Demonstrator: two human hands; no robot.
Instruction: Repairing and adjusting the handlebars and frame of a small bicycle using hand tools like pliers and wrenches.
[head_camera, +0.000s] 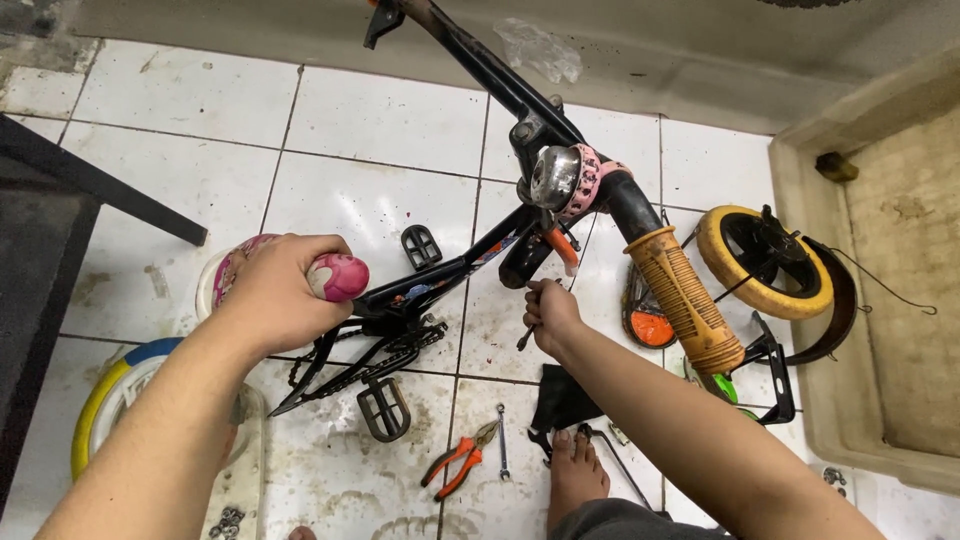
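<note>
A small black bicycle frame (470, 262) stands across the white tiled floor (370, 130), its handlebar pointing toward me. My left hand (275, 292) grips the pink handlebar grip (338, 277) on the left. My right hand (552, 315) is closed on a thin metal tool (525, 338) just below the stem. Above that hand are a chrome bell (555, 178) and an orange ribbed grip (686, 300). Black pedals (384, 408) and the chain hang under the frame.
Orange pliers (458, 466) and a small wrench (502, 455) lie on the tiles near my bare foot (575, 475). A yellow-rimmed small wheel (765, 262) sits at the right by a beige ledge (800, 300). A yellow-and-blue wheel (105, 400) lies lower left beside a dark table (40, 250).
</note>
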